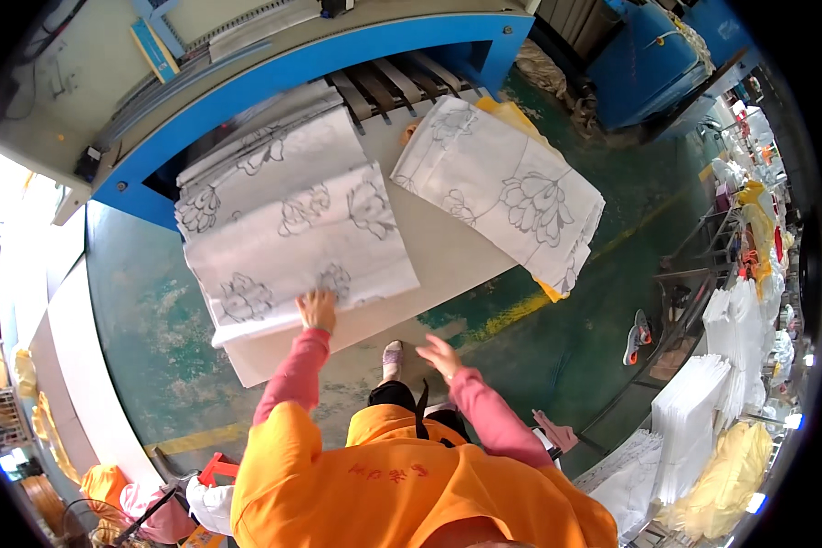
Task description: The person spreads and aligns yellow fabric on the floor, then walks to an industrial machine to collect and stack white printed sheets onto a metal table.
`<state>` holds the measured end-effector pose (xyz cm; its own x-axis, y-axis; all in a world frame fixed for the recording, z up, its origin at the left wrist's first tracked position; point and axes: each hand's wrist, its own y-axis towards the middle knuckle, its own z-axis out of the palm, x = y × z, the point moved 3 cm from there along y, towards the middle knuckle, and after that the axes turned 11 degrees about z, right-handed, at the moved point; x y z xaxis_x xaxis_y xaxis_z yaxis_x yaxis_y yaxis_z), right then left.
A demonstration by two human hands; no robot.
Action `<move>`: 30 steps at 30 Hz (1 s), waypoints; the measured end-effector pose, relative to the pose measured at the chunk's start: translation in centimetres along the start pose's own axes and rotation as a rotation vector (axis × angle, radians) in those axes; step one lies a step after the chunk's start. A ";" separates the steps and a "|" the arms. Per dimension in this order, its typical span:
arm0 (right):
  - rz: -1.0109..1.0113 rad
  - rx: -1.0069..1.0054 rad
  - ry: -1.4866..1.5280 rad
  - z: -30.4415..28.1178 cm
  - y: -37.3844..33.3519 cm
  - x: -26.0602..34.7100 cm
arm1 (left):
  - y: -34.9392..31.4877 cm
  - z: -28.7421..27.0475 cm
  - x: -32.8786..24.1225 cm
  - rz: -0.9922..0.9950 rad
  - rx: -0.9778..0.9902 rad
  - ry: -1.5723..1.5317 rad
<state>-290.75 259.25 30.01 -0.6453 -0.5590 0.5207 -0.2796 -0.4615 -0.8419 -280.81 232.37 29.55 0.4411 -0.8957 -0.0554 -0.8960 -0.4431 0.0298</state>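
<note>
My left hand [317, 309] rests with its fingers flat on the near edge of a stack of white sheets [274, 247] printed with grey flower outlines. That stack lies layered on a pale tabletop [457, 242], its far end under a blue machine frame [338, 59]. Over the floor in front of the table, my right hand [440, 354] hangs in the air, fingers apart and holding nothing. To the right lies a second pile of flower-printed white sheets [507, 187], set at an angle, with yellow material [550, 290] showing beneath it.
Dark slats [388, 82] run under the machine frame behind the table. Blue equipment [644, 64] stands at the far right. Stacked white sheets [694, 411] and a yellow bundle [726, 475] are at the near right. Shoes [637, 336] lie on the green floor; a red stool [217, 469] is near left.
</note>
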 end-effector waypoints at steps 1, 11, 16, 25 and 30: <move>0.145 0.047 0.251 2.1 0.4 0.5 | -1.4 -0.5 -1.4 -0.005 -0.028 -0.037; 0.302 -0.200 0.678 4.4 0.1 -3.0 | -19.4 -2.7 -2.3 -0.113 0.131 -0.106; 0.221 -0.284 0.860 -2.9 -5.3 -5.6 | -27.1 -4.9 5.6 -0.272 0.161 -0.009; -0.467 -0.457 0.972 -14.0 -25.8 -4.5 | -8.5 -0.6 -11.1 -0.211 0.532 -1.052; -0.732 -0.627 1.023 -18.7 -40.2 -5.8 | -8.7 -0.6 -37.9 -0.429 1.568 -1.229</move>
<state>-289.02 293.89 58.18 -0.3664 0.5384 0.7589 -0.8639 0.1060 -0.4923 -289.71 270.17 32.04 0.9358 0.0271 -0.3514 -0.3279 0.4322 -0.8400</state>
